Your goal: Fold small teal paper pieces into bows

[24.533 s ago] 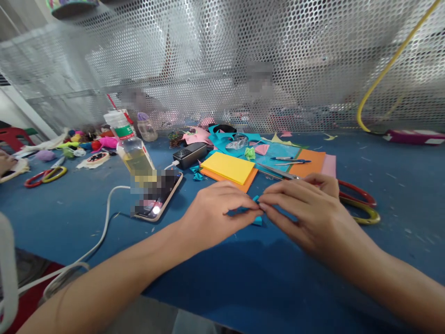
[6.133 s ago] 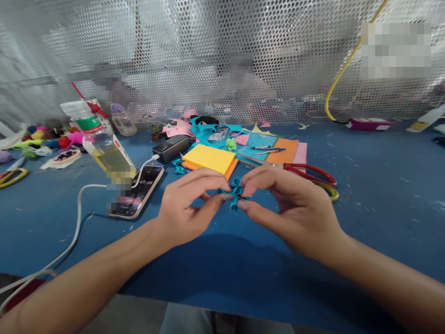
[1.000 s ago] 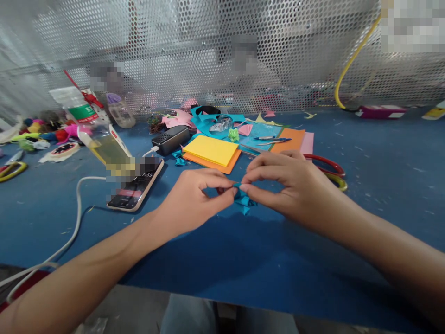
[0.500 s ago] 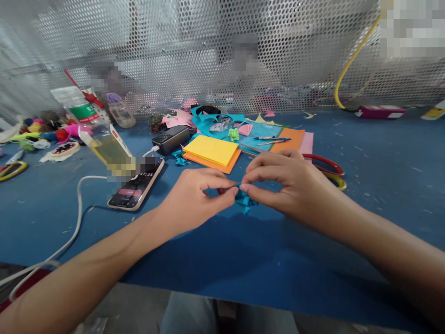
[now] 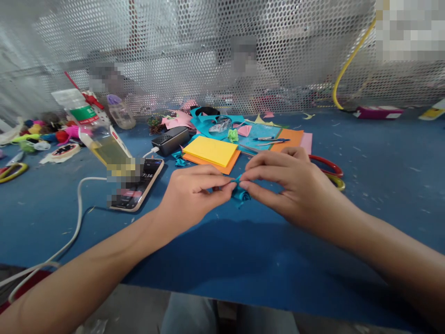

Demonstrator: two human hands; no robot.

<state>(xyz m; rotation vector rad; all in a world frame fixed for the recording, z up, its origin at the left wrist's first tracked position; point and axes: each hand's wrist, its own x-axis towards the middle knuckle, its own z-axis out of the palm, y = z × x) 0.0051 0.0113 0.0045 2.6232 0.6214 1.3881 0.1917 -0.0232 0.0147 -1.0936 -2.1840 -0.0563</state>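
Note:
Between my hands, above the blue table, is a blue folded paper piece (image 5: 242,195) with a rolled, spiral-like part facing me. My left hand (image 5: 198,191) pinches its upper left edge between thumb and fingers. Thumb and forefinger of my right hand (image 5: 283,183) are closed on the upper right edge, close beside the left fingertips. Just beyond lies a stack of yellow paper (image 5: 211,149) on orange sheets. Scissors with red and yellow handles (image 5: 327,163) are partly hidden behind my right hand.
Left of my hands lie a phone (image 5: 141,188) with a white cable (image 5: 79,204) and a black box-shaped device (image 5: 171,140). A bottle (image 5: 99,132) stands behind the phone. Paper scraps (image 5: 208,121) and pens (image 5: 271,140) lie farther back, before a perforated metal screen (image 5: 295,51).
The blue paper piece has turned in my fingers, so its rolled part now shows and its lower end sits slightly higher and farther left. Both hands keep their pinch.

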